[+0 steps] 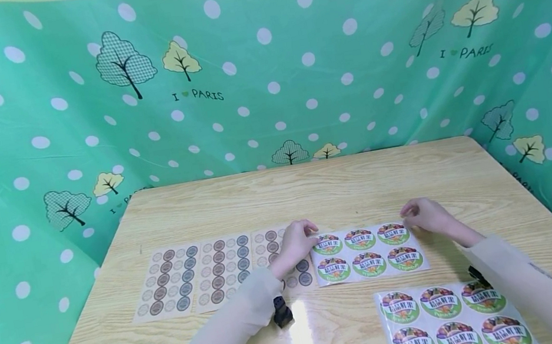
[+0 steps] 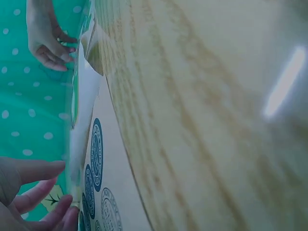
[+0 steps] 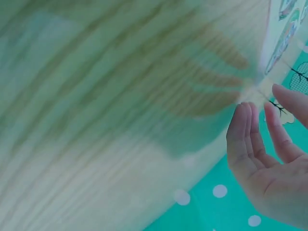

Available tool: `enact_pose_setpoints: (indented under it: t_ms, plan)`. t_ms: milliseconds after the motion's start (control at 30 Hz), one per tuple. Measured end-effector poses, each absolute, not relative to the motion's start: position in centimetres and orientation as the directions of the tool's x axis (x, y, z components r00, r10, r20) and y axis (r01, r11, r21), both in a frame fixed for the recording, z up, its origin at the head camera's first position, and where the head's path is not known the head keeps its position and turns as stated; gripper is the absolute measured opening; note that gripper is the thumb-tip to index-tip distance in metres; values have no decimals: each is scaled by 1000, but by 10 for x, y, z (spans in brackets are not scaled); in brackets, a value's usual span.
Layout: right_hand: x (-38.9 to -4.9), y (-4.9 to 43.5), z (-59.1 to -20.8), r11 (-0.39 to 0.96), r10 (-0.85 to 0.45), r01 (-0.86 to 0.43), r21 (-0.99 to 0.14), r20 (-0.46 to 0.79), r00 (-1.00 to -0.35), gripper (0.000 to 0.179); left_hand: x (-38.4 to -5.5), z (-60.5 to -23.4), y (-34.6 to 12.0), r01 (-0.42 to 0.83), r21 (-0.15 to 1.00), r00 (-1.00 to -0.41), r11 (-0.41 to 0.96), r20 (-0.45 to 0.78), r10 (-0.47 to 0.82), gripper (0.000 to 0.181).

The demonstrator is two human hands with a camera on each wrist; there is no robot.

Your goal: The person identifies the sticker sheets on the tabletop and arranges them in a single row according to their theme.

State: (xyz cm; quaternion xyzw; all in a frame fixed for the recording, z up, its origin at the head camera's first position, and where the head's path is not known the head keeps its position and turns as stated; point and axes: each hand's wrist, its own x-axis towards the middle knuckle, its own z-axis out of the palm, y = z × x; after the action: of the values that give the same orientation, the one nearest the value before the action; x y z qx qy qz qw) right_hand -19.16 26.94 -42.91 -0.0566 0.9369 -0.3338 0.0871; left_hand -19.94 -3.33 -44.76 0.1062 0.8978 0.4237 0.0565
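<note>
A white sheet of round fruit stickers (image 1: 348,255) lies across the middle of the table, its left edge beside a sheet of brown and blue-grey round stickers (image 1: 305,279). My left hand (image 1: 294,244) is at its upper left corner, thumb and fingertips apart and close to the edge. At the upper right corner is my right hand (image 1: 426,215). In the right wrist view, the fingers (image 3: 239,130) are fairly straight, with a gap to the thumb. In the left wrist view, part of the fruit sheet (image 2: 86,86) rises off the wood.
Two more sheets of small round stickers, a left one (image 1: 164,284) and a middle one (image 1: 222,272), lie in a row at left. Another fruit sticker sheet (image 1: 450,318) lies near the front right, partly under the right sleeve. A green dotted curtain (image 1: 262,79) surrounds the wooden table (image 1: 206,206).
</note>
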Motion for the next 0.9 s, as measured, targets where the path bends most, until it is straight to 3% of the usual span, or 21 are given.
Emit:
enact_pose_setpoints:
  t_ms: [233, 500, 900]
  plan:
    - [-180, 277, -423, 751, -247, -161, -640, -47, -968, 23, -193, -442, -36, 201, 775, -958, 599, 27, 286, 18]
    - [-166, 289, -419, 717, -289, -136, -683, -114, -950, 27, -188, -440, -33, 270, 833, -892, 483, 28, 450, 19]
    - [-146, 311, -415, 711, -353, -172, -682, -133, -926, 30, -171, -432, -21, 278, 860, -827, 428, -13, 562, 26]
